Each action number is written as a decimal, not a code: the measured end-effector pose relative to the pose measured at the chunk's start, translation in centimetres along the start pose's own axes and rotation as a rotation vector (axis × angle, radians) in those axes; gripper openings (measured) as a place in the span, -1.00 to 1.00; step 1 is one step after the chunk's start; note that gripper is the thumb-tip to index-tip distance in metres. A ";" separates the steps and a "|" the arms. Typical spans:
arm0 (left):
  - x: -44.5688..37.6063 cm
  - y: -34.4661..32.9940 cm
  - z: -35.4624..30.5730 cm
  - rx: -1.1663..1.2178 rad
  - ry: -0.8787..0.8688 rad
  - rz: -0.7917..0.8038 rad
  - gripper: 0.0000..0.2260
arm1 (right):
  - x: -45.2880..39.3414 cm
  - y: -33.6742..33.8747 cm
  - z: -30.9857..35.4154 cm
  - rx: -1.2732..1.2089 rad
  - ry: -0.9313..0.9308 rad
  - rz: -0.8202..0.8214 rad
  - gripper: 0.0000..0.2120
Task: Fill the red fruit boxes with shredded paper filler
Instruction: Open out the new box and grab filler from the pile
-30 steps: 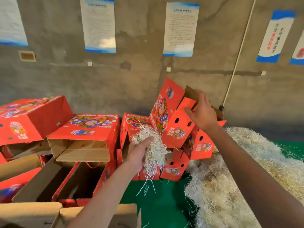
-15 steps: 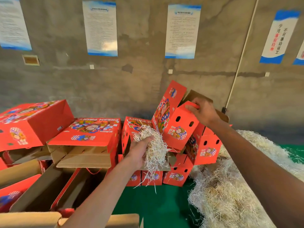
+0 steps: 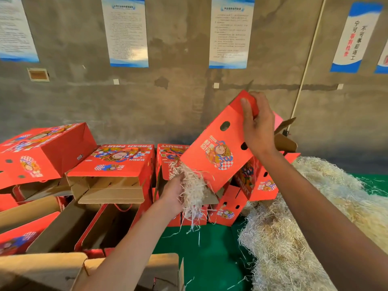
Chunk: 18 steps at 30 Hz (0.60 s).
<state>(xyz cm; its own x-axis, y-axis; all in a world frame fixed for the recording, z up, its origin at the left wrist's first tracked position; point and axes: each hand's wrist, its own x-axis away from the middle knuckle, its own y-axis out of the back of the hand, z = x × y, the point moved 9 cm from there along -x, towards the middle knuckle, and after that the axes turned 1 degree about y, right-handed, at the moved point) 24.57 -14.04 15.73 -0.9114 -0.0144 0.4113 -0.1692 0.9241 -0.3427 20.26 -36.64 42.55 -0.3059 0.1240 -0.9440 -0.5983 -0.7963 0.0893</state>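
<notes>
**Stuffing a tilted fruit box**

Head view: the right hand (image 3: pixel 257 127) grips the top corner of a red fruit box (image 3: pixel 218 148), tilted with its open end low. The left hand (image 3: pixel 173 194) clutches a wad of shredded paper (image 3: pixel 192 191) at that opening. Best to hold the box steady and push the wad deep before letting go, since the springy strands snag and spill. The cardboard is stiff, glossy and hole-punched; a loose filler pile (image 3: pixel 315 217) lies on the green floor (image 3: pixel 210 248), right.

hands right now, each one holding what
Left hand: grips a clump of pale shredded paper filler.
Right hand: grips the tilted red cardboard fruit box by its top.
</notes>
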 end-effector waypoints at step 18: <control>-0.4 2.4 4.0 -0.092 0.003 -0.005 -0.66 | 8.4 12.8 -4.2 -0.434 -0.574 -0.441 -0.63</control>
<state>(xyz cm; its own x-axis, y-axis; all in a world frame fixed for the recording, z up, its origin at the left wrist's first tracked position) 23.06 -13.39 11.36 -0.9095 -0.0181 0.4153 -0.1386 0.9551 -0.2619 13.14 -48.34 34.40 -0.5100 0.6651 -0.5455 -0.4490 -0.7468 -0.4907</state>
